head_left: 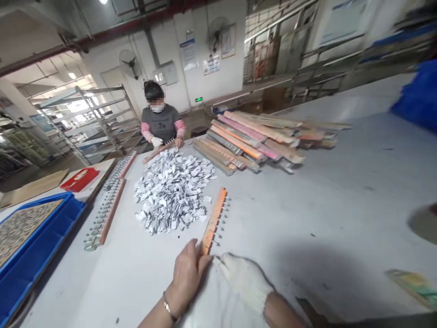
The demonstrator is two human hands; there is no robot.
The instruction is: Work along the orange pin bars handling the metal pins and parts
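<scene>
Clamped in the bare left hand point(186, 272), an orange strip point(213, 223) points to one o'clock, small pegs point(219, 236) jutting from its three-o'clock side. By its near end is the gloved right hand point(244, 279); whether its fingers close on anything cannot be told. White pieces point(174, 191) lie heaped at eleven o'clock. A steady left hold, thumb clear of the pegs, would likely help.

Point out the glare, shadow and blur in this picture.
Head view: bright light glares white behind the metal rack; head view: a broad, soft shadow darkens the table to the right of the gloved right hand; head view: the yellow-green item near the right edge is smeared, while the orange strip looks clearer.
</scene>
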